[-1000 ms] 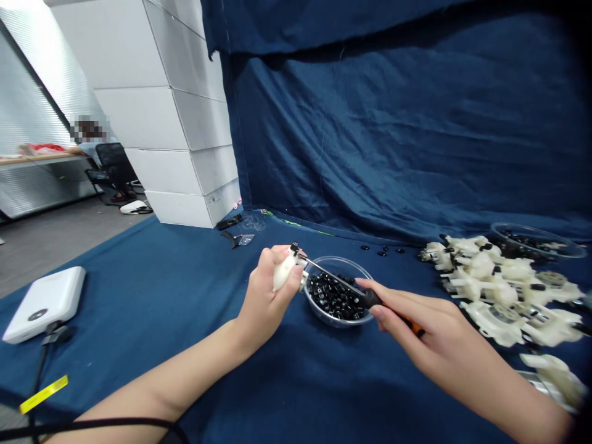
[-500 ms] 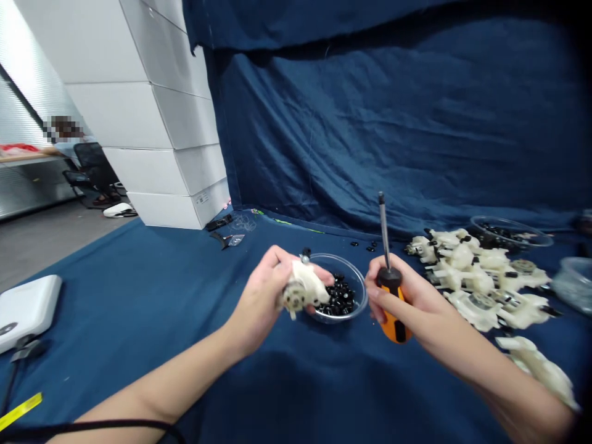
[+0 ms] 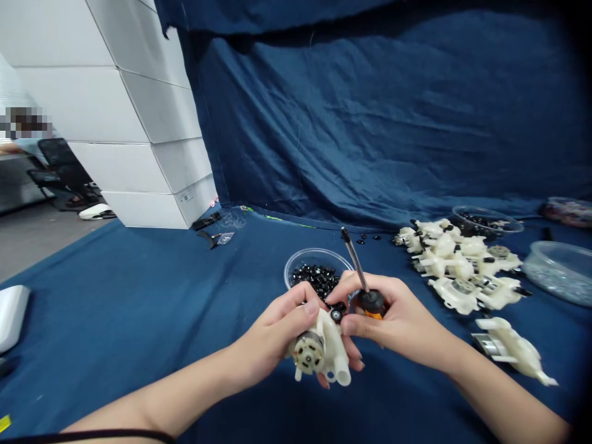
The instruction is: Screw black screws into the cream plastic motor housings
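My left hand is closed around a cream plastic housing with a round metal motor in its side and an open tube end facing me. My right hand grips a screwdriver in its palm, the orange and black handle mostly hidden and the shaft tilted up and left. The thumb and fingertips of that hand are at a small round black part with a shiny centre, on top of the housing. Just behind is a clear bowl of small black parts.
Several cream housings are heaped at right, and a single housing lies nearer. Clear tubs stand behind; one tub holds small silvery pieces. White boxes are stacked at left. A blue curtain hangs behind. A person sits far left.
My right hand has moved left and brought its fingers to the black part on the housing, still holding the screwdriver. The housing has come lower and nearer and turned. The view has shifted right.
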A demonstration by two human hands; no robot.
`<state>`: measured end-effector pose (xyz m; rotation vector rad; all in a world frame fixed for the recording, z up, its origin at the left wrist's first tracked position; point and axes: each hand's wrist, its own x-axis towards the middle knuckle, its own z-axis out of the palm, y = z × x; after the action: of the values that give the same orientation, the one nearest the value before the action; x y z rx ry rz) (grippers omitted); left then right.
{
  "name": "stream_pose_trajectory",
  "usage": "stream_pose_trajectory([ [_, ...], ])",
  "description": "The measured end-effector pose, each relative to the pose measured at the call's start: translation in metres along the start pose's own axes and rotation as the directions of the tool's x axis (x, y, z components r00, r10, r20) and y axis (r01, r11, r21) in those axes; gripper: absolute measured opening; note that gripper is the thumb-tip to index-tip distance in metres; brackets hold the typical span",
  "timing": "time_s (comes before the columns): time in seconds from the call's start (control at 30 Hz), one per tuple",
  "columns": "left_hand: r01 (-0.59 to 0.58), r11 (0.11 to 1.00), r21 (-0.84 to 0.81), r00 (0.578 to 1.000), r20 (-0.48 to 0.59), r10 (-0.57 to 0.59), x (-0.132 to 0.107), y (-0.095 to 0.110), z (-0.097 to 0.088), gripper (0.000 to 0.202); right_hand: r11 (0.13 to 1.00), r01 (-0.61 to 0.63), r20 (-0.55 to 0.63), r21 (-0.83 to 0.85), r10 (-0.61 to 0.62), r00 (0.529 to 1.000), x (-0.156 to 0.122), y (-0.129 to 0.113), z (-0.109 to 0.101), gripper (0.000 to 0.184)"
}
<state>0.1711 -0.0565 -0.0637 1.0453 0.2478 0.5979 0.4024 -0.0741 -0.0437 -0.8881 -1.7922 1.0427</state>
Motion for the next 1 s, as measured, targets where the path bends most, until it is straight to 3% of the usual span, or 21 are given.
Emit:
stream_pose_trajectory([
  [0.33, 0.122, 0.991, -0.055, 0.991, 0.065, -0.118, -0.001, 0.002, 0.0, 0.032, 0.994, 0.111, 0.11, -0.02, -0.108, 0.988, 0.0, 0.001, 0.0, 0.017],
  [0.5, 0.112, 0.993, -0.039, 0.992, 0.056, -0.11, 0.0, 0.001, -0.003, 0.033, 0.99, 0.136, 0.07, -0.033, -0.133, 0.989, -0.003, 0.002, 0.003, 0.013],
  [0.7, 0.134, 0.991, 0.004, 0.991, -0.024, -0.134, 0.001, 0.009, 0.0, 0.035, 0.998, 0.029, 0.02, -0.063, -0.028, 0.999, -0.002, 0.002, -0.001, 0.026],
  [0.87, 0.215, 0.974, 0.072, 0.977, -0.007, -0.215, -0.001, 0.018, 0.005, 0.034, 0.987, 0.051, 0.055, -0.151, -0.043, 0.998, -0.001, -0.007, 0.005, 0.034],
  [1.0, 0.181, 0.965, 0.188, 0.983, -0.077, -0.169, 0.001, 0.029, -0.001, 0.041, 0.956, -0.047, -0.109, -0.29, 0.016, 0.994, -0.01, -0.028, 0.001, 0.029],
])
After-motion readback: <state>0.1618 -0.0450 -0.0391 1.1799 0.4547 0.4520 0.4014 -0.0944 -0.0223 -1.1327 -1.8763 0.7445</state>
